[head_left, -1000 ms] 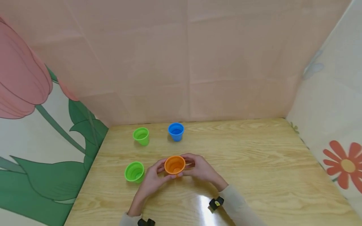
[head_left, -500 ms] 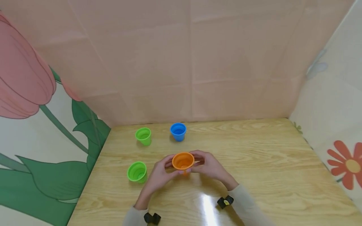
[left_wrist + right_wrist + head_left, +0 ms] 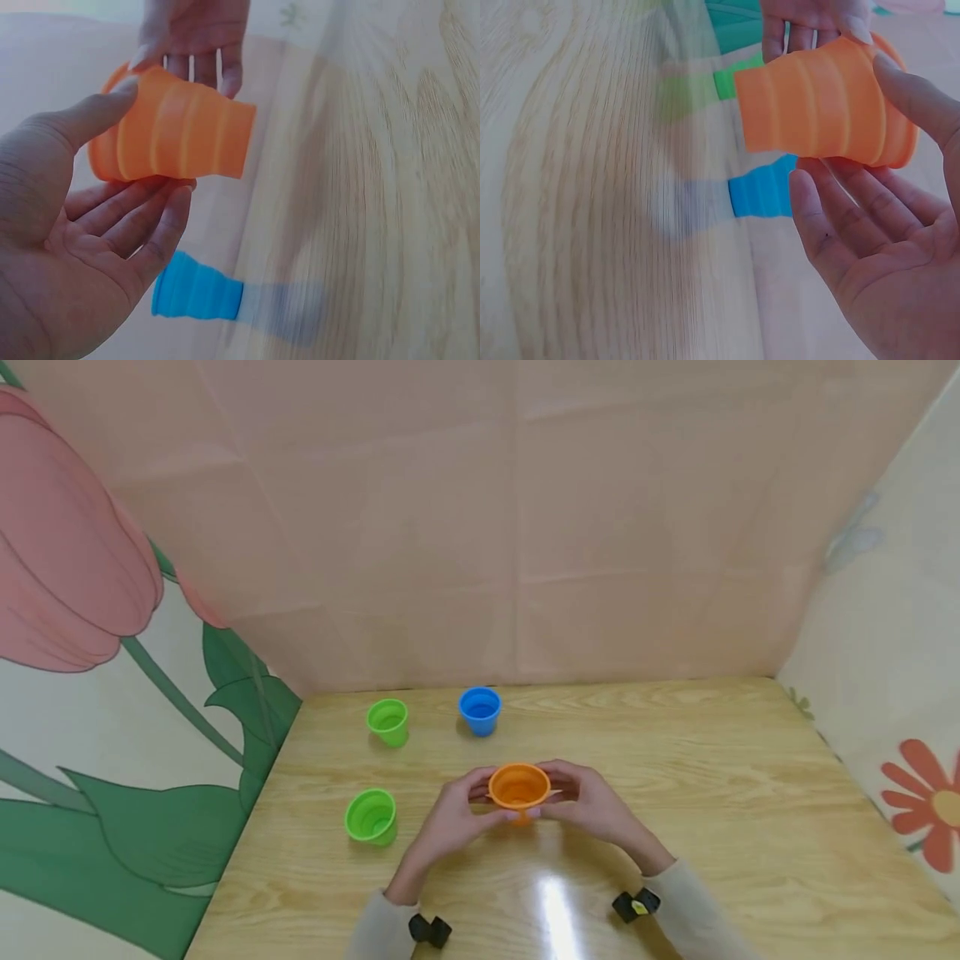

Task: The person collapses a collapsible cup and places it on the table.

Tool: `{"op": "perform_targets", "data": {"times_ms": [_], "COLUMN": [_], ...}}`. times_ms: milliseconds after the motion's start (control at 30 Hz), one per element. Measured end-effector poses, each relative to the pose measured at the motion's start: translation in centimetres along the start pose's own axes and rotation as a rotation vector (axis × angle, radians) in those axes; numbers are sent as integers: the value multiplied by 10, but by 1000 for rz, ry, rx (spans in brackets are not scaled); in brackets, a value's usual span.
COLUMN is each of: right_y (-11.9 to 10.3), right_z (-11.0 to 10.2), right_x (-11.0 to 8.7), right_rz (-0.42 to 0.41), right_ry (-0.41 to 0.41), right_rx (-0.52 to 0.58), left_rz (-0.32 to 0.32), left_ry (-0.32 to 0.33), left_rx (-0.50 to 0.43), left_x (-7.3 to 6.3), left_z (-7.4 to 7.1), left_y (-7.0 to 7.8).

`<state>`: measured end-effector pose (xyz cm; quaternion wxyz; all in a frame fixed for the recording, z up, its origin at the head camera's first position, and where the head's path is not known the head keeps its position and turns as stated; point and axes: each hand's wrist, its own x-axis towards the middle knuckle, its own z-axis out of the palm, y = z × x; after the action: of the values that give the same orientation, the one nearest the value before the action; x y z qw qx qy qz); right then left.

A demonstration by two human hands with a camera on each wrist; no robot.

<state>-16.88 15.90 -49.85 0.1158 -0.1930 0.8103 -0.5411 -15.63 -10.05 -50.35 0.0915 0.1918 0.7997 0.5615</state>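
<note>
Between both hands, a ribbed orange cup [image 3: 519, 787] that narrows toward its base stays upright above the wooden table. My left hand [image 3: 452, 817] grips its left side, thumb near the rim at the front and fingers along the far side. On the opposite side my right hand [image 3: 594, 803] grips it the same way, the two thumbs nearly meeting. The left wrist view shows the orange cup [image 3: 176, 127] with its stepped rings fully drawn out. In the right wrist view, the fingers of my right hand [image 3: 885, 255] lie along the orange cup [image 3: 810, 101].
A blue cup [image 3: 480, 710] stands near the table's back edge. Left of it is a green cup [image 3: 388, 722], and another green cup [image 3: 371, 817] stands closer, just left of my left hand. Printed cloth walls border the wooden table [image 3: 712, 793] behind and at the sides.
Both hands have carried the orange cup to the right and slightly up in the head view, raising it off the table. The whole view has also shifted slightly; the other cups stay put.
</note>
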Motion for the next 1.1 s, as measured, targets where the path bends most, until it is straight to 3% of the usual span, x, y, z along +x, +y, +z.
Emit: {"op": "perform_targets", "data": {"times_ms": [133, 400, 667, 1100], "right_y": [2, 11, 14, 19], "right_z": [-7, -22, -35, -40], "right_x": [-6, -13, -14, -19], "right_rz": [10, -52, -64, -22], "right_ry": [16, 61, 63, 53], "right_rx": [17, 48, 64, 100], "left_rz": [0, -10, 19, -13], "left_ry": [-16, -16, -1, -25], "left_rx": [7, -32, -79, -120], "left_x": [5, 20, 32, 34], "left_z": [7, 21, 31, 38], "left_y": [4, 11, 11, 13]}}
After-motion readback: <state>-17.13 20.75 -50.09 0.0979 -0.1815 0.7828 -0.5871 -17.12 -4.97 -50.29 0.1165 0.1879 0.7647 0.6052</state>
